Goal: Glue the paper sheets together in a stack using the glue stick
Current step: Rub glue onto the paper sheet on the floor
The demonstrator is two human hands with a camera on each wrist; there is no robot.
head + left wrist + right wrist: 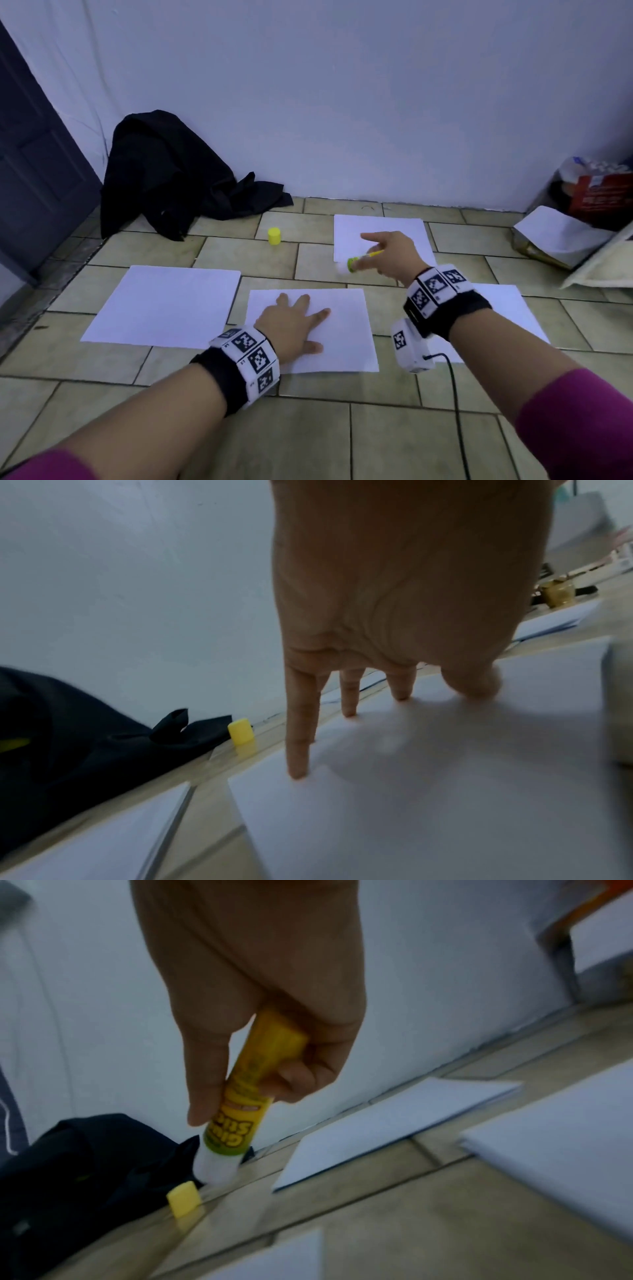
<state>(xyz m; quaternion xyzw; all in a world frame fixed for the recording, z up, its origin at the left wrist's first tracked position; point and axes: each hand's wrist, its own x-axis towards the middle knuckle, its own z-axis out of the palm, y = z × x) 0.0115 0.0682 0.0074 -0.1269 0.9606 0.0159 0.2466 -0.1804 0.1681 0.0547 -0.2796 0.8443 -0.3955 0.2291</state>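
Several white paper sheets lie on the tiled floor. My left hand point(294, 320) rests flat with spread fingers point(299, 750) on the middle sheet point(342, 342). My right hand point(383, 255) holds the uncapped yellow glue stick point(358, 263) point(246, 1102) in the air, above the gap between the far sheet point(380, 229) and the middle one, its white glue end pointing left and down. Another sheet point(164, 305) lies to the left, and one more point(513, 308) lies under my right wrist. The yellow cap point(274, 236) point(184, 1199) point(241, 730) stands on the floor behind.
A black cloth point(171, 178) is heaped against the wall at the back left, beside a dark door point(30, 164). At the right edge stand a box point(596, 195), a folded paper point(561, 236) and a cushion point(603, 267). A cable point(452, 383) hangs from my right wrist.
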